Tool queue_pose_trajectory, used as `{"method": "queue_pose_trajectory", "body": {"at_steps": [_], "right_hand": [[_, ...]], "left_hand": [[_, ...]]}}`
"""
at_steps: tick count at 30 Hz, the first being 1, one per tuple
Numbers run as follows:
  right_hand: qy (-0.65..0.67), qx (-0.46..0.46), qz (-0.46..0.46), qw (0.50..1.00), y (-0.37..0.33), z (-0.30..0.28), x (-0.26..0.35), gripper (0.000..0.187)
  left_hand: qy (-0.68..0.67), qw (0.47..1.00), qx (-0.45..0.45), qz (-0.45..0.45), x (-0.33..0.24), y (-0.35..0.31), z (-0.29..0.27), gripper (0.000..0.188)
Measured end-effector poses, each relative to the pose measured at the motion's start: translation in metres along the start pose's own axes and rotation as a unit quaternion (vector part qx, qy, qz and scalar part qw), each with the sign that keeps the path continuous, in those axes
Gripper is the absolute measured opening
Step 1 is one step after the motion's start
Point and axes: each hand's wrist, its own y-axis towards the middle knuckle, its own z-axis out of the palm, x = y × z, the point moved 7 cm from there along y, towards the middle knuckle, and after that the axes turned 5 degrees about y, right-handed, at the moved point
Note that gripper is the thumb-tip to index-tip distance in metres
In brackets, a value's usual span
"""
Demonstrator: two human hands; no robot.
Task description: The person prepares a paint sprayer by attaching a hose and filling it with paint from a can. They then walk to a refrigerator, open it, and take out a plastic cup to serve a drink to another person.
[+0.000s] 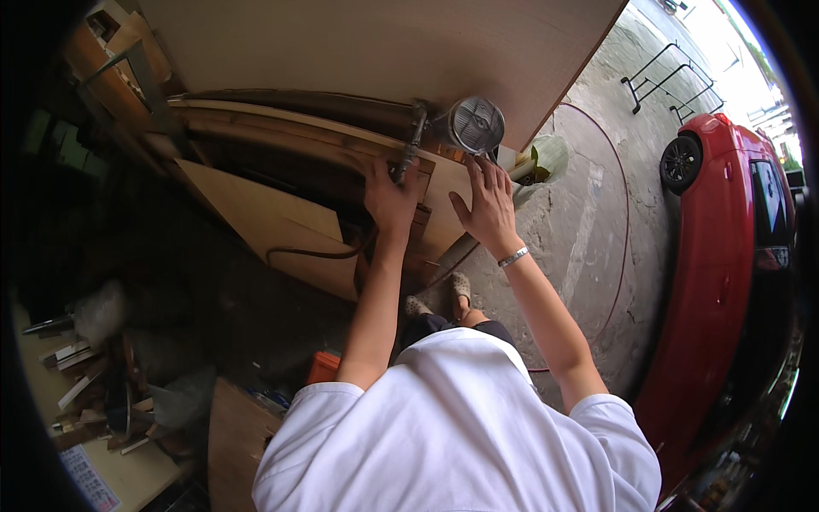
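Wooden boards (375,43), a red car (704,256) off right: my left hand (392,196) grips the metal tool (415,136) beside a metal canister (476,125); my right hand (493,206) is open near it. A snagged hose (320,253) could jerk the tool loose.

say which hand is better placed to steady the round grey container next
Probably the right hand: it is open beside the round grey container, while the left hand holds the metal tool.

Metal tool (417,132) partly hidden by left hand (392,196), large panel (358,47) cut off at top
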Motion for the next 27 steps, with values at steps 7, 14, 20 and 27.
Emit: {"method": "queue_pose_trajectory", "body": {"at_steps": [7,14,20,27], "right_hand": [[0.010,0.007,0.008,1.000,-0.011,-0.015,-0.019,0.066],[0.052,0.079,0.040,0.995,-0.006,-0.010,-0.036,0.030],[0.099,0.063,-0.014,0.993,-0.026,-0.014,-0.025,0.019],[0.180,0.075,-0.057,0.979,-0.020,-0.015,-0.037,0.017]], "left_hand": [[0.071,0.997,0.016,0.035,-0.003,-0.009,0.012,0.032],[0.013,0.991,-0.130,-0.009,-0.010,-0.014,0.021,0.028],[0.022,0.986,-0.162,-0.010,-0.012,-0.030,0.005,0.030],[0.028,0.988,-0.141,0.063,-0.037,-0.059,-0.007,0.033]]}}
